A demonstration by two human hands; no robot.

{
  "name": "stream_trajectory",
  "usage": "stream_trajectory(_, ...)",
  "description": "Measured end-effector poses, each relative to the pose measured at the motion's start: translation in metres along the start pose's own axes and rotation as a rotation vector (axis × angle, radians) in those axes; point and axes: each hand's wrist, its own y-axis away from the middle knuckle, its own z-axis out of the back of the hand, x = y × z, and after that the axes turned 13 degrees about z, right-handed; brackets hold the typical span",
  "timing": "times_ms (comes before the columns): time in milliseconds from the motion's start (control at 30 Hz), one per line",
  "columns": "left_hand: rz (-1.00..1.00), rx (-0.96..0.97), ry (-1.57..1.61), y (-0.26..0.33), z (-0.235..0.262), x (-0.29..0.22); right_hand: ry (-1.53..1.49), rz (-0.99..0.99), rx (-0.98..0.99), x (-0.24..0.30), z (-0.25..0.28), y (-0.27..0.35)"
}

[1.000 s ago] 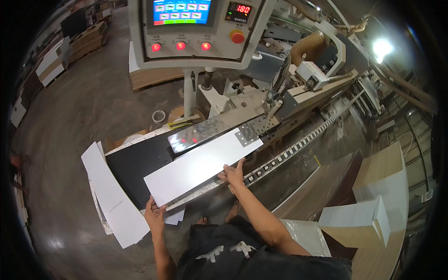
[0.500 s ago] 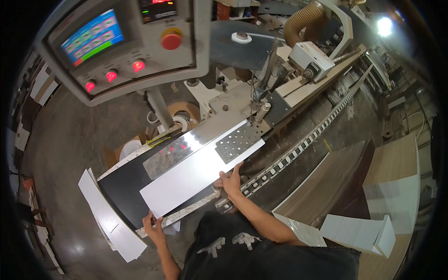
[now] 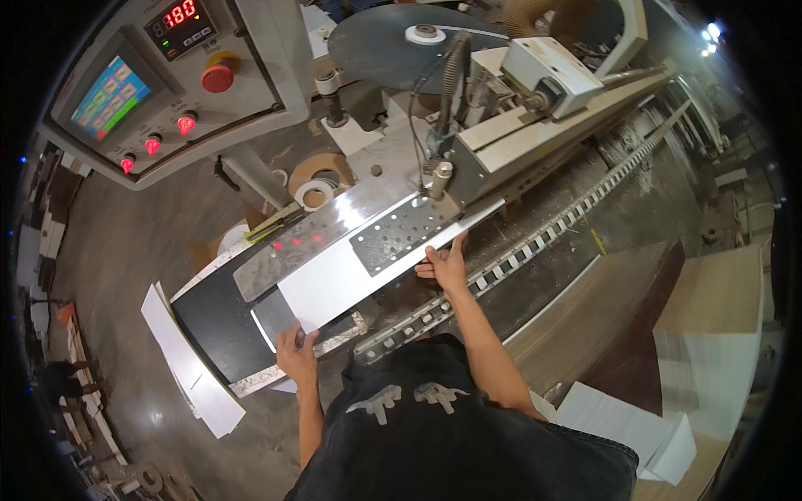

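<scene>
A long white panel point(image 3: 330, 282) lies slantwise on the machine's black table point(image 3: 213, 321), partly under a perforated metal plate point(image 3: 401, 238). Its far end reaches past the plate along the machine's front side. My left hand point(image 3: 297, 355) grips the panel's near-left corner, fingers bent around the end. Farther along the front edge, my right hand point(image 3: 447, 269) holds the panel with thumb and fingers against its rim; some fingertips are hidden beneath it. A thin white strip point(image 3: 262, 329) shows at the table beside my left hand.
A control box point(image 3: 184, 83) with a screen and red-lit knobs overhangs the upper left. A roller rail point(image 3: 518, 259) runs along the right. Stacked boards point(image 3: 610, 309) stand at right; loose white boards point(image 3: 188, 359) lie off the table's left end. A tape roll point(image 3: 314, 194) sits behind.
The white panel has slid up and to the right along the machine, and both hands have moved with it. The view has shifted too, placing the control box farther left.
</scene>
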Motion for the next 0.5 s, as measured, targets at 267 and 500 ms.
stream_trajectory(267, -0.276, 0.142, -0.053, -0.002, -0.057, -0.048, -0.712, 0.204, 0.258, 0.107, 0.043, 0.114)
stream_trajectory(500, -0.398, 0.223, -0.124, 0.008, -0.102, -0.104, -0.850, 0.577, 0.521, 0.151, 0.016, 0.248)
